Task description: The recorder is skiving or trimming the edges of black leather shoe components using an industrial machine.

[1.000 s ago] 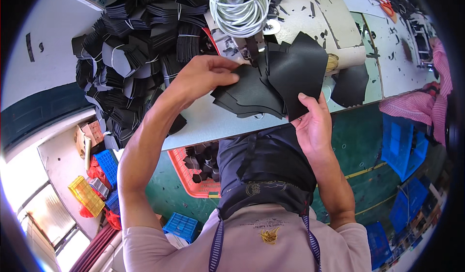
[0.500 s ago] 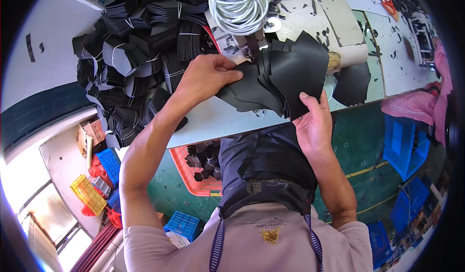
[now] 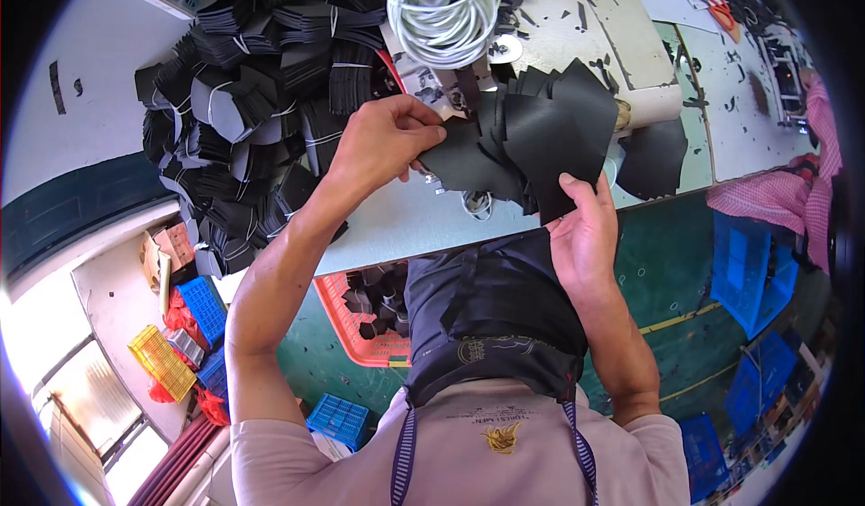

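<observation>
A fanned stack of black sheet pieces (image 3: 560,141) is held over the front edge of the worktable, its layers spread from left to right. My left hand (image 3: 392,141) pinches the left end of the stack between thumb and fingers. At the lower right, my right hand (image 3: 581,227) grips the stack's bottom corner, thumb on top and fingers partly hidden beneath. Another black piece (image 3: 654,159) lies on the table to the right of the stack. Just behind my left hand is a metal machine part (image 3: 437,87) below a coil of white cable (image 3: 443,24).
Banded bundles of black pieces (image 3: 239,105) are heaped along the table's left side. A beige board (image 3: 622,19) with black scraps lies at the back, orange scissors (image 3: 719,9) farther right. Beneath the table stands an orange basket (image 3: 360,348); a blue crate (image 3: 752,276) sits at the right.
The pieces at the stack's left end have shifted right and bunched closer, baring more table and a small clear ring below. My left hand stays at that end; my right hand has barely moved.
</observation>
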Available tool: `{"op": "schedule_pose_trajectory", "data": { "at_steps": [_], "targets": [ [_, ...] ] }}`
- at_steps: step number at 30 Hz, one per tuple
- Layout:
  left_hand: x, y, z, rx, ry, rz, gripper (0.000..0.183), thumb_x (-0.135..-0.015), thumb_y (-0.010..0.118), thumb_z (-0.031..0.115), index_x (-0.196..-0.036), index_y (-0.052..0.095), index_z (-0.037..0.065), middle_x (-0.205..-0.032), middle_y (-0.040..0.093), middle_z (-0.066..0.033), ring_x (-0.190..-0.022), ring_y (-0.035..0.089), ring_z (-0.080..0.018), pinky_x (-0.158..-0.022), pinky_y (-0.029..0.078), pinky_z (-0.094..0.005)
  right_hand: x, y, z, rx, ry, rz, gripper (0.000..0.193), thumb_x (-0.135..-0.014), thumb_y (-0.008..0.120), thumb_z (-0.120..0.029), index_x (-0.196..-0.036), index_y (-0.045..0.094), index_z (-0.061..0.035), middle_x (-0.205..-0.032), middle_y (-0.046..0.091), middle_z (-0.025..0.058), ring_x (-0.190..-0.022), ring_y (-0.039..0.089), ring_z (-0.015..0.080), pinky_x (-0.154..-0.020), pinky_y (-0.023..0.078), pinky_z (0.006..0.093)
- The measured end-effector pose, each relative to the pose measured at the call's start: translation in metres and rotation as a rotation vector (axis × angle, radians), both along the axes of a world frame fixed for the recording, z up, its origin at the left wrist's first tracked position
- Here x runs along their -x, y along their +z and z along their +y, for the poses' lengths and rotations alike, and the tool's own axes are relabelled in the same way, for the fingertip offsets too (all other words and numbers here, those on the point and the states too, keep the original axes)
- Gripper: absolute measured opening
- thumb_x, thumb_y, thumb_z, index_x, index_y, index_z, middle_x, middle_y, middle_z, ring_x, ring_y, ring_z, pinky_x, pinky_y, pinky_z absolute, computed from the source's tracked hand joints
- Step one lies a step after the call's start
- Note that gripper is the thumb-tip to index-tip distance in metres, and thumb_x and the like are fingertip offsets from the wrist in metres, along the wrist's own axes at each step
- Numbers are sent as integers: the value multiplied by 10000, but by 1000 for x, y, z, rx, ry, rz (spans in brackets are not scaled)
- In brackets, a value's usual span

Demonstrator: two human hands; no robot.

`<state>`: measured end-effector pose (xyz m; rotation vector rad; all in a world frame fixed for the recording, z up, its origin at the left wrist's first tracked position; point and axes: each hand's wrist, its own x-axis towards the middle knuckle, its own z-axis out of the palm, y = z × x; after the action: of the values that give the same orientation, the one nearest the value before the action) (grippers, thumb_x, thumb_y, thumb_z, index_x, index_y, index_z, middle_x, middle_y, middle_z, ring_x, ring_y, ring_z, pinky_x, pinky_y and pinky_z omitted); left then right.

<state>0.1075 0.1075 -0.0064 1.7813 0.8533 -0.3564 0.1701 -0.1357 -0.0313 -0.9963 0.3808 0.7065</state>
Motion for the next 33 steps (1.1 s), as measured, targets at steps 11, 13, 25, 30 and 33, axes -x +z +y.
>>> {"op": "schedule_pose_trajectory", "data": {
  "at_steps": [11,13,25,30,33],
  "targets": [
    [19,-20,-16,171,97,-104,255,-889,727,150,-1039,697,-55,-839,710,-95,-709,684,-137,-647,574,-296,-5,-7,-15,31,20,-134,402,-878,607,-1,-1270,518,-24,-1169,639,87,-1023,645,165,-890,536,297],
    [36,-10,-45,302,33,-10,315,-896,720,136,-1140,669,-57,-936,714,-107,-825,702,-150,-727,582,-297,1,-11,-20,-10,18,-183,424,-868,609,11,-1279,507,-17,-1187,628,92,-1055,631,170,-926,513,306],
    [102,5,-70,612,155,-214,633,-826,744,44,-1387,459,-23,-1261,603,-102,-1164,563,-181,-1052,434,-353,34,3,-41,55,558,-440,838,-938,697,-147,-1565,149,-56,-1476,376,187,-1289,487,240,-1076,406,390],
    [123,14,-71,790,-141,87,664,-833,757,141,-1411,467,-8,-1210,629,-78,-1123,576,-160,-1013,451,-322,53,-1,-43,-109,925,-255,567,-1063,489,-378,-1504,362,-44,-1393,504,141,-1252,505,207,-1078,382,338],
    [121,26,-79,458,-610,242,718,-874,716,387,-1412,456,-12,-1209,638,-196,-1102,621,-311,-940,472,-399,69,-2,-50,-56,1010,-238,515,-1069,478,-366,-1448,440,-20,-1358,545,128,-1252,512,199,-1081,376,329]
  ]
}}
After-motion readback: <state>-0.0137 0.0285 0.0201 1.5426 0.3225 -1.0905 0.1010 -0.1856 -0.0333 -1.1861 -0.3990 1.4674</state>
